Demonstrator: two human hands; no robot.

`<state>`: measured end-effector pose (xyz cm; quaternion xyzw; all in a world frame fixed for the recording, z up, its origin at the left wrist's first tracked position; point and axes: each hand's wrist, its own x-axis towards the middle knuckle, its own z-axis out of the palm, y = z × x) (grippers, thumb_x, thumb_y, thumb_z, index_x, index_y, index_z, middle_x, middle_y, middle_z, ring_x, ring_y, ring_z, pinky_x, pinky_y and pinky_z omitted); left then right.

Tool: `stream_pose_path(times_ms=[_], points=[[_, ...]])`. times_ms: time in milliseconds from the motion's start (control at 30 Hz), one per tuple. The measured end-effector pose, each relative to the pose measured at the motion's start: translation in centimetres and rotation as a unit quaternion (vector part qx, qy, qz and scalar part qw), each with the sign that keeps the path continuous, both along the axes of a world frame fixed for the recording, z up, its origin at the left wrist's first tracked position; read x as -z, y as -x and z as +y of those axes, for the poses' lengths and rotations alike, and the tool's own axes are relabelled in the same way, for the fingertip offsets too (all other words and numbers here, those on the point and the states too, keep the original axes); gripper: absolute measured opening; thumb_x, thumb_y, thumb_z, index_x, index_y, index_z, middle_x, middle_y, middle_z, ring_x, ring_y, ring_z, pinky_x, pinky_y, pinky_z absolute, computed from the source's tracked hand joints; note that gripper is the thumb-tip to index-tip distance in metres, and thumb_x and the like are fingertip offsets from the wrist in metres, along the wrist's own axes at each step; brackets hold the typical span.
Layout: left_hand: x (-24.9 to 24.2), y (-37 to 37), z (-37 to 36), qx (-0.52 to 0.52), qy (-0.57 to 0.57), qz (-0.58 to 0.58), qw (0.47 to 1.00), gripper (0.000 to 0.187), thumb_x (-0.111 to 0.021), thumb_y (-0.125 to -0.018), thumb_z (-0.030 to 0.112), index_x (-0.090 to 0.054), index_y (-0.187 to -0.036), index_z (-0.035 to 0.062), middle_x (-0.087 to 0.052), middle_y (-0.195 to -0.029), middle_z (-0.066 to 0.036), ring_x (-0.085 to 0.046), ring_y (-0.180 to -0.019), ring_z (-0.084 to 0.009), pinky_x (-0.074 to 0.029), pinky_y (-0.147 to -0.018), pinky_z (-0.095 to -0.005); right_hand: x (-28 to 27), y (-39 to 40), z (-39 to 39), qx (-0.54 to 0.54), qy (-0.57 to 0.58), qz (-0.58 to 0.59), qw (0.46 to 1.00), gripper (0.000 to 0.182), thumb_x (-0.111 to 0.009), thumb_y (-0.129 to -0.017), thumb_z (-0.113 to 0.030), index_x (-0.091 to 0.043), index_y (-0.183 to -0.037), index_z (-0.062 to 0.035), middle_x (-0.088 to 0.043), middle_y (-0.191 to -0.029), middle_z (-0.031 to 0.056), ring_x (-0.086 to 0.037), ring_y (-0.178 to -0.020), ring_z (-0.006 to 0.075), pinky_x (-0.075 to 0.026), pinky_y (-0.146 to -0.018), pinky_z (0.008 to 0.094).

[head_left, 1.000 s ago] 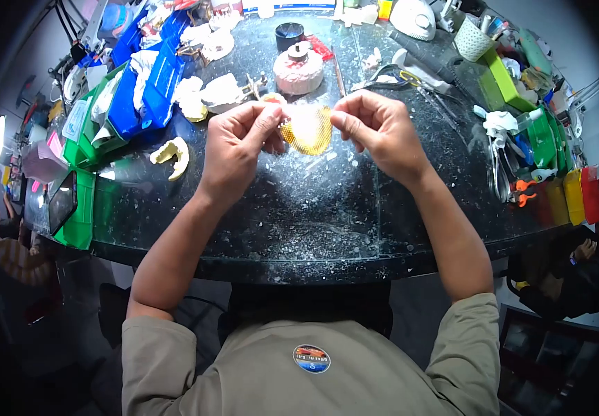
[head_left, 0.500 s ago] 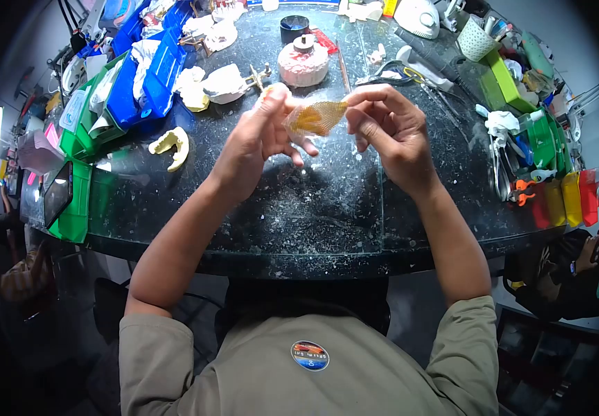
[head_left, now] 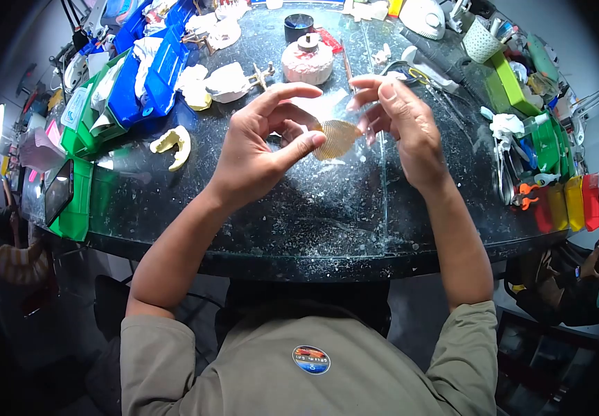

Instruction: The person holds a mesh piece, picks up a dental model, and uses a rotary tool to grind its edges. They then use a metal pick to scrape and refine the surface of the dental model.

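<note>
A small gold-coloured mesh piece point(head_left: 338, 141) hangs between my two hands above the dark, dusty table point(head_left: 313, 229). The thumb and fingers of my left hand point(head_left: 271, 139) pinch its left edge. On the other side, my right hand point(head_left: 410, 128) has its fingers curled and partly spread, with the fingertips at the mesh's right edge; whether they grip it cannot be made out. Beyond the hands stands a round pink-and-white plaster block point(head_left: 307, 64) with a dark cup point(head_left: 298, 26) behind it. A cream horseshoe-shaped cast point(head_left: 172, 148) lies left of my left hand.
Blue bins point(head_left: 148, 76) and a green bin point(head_left: 73, 220) line the left side. White plaster models point(head_left: 227, 82) lie behind my left hand. Scissors point(head_left: 417, 75), orange-handled tools point(head_left: 525, 196) and red and yellow bins point(head_left: 574, 202) are at the right. Other people sit at both far edges.
The mesh has moved slightly right and down and turned. My left hand has rotated to a thumb-and-finger pinch at its left edge. My right hand has loosened, its fingers more spread.
</note>
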<state>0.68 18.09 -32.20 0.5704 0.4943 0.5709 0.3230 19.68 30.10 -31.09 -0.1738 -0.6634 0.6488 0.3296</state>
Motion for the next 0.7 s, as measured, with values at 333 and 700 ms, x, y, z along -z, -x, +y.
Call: stream_pose_path(times_ms=[333, 700], points=[[0.0, 0.3, -0.1, -0.026, -0.024, 0.036, 0.999, 0.044, -0.075, -0.081, 0.006, -0.058, -0.121, 0.0000, -0.068, -0.100, -0.008, -0.066, -0.089, -0.0107, -0.052, -0.081, -0.0256, 0.4, -0.1, -0.7, -0.033, -0.060, -0.028, 0.997, 0.012, -0.063, -0.092, -0.005, -0.063, -0.103, 0.0006, -0.067, -0.090, 0.0068, -0.066, -0.083, 0.0116, -0.054, -0.074, 0.0249], [-1.8, 6.3, 0.0, -0.186, -0.049, 0.052, 0.980, 0.023, -0.072, -0.085, 0.011, -0.067, -0.106, 0.0025, -0.070, -0.089, -0.006, -0.063, -0.077, -0.0085, -0.050, -0.068, -0.0214, 0.9, -0.7, 1.1, 0.047, -0.069, 0.042, 0.996, 0.010, -0.063, -0.089, -0.005, -0.061, -0.098, -0.0032, -0.067, -0.085, 0.0034, -0.061, -0.072, 0.0058, -0.044, -0.059, 0.0195]])
